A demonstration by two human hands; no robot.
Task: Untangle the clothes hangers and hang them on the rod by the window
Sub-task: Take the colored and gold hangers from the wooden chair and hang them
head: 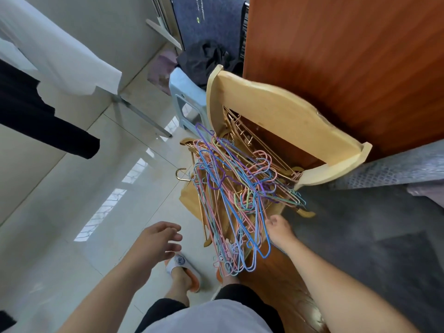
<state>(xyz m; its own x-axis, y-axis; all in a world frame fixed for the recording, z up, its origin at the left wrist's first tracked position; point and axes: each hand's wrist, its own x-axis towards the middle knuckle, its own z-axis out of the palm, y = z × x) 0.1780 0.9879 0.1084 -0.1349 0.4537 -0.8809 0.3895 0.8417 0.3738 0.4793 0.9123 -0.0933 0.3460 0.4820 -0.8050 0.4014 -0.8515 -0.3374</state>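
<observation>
A person stands over a heap of clothes hangers [236, 195] piled on a wooden chair [283, 116], with the sorting, by the look of it, barely begun. The heap is a knot of thin wire hangers in pink, blue, purple and green, laid over gold-coloured ones; hooks and shoulders are threaded through one another, and its near end spills off the seat edge toward the person's legs.

The right hand [280, 228] is at the heap's near right edge, its fingers curled in on a pink wire, apparently pinching it; the exact grip is hard to read from above. Beyond those fingertips lies the whole tangle. The left hand [156, 239] hovers to the left of the pile, apart from it, fingers spread and relaxed, holding nothing. Just past its fingertips the lowest blue and pink hangers dangle; farther out, a single gold hook [181, 174] juts from the heap's left side.

No hanger appears separated. A metal bar [141, 115] crosses the tiled floor [72, 200] well beyond the left fingers, and a black garment [36, 121] and a white one [60, 51] hang at upper left; whether these mark the rod by the window cannot be told. Judged from this, every hanger remains to be freed and hung.
</observation>
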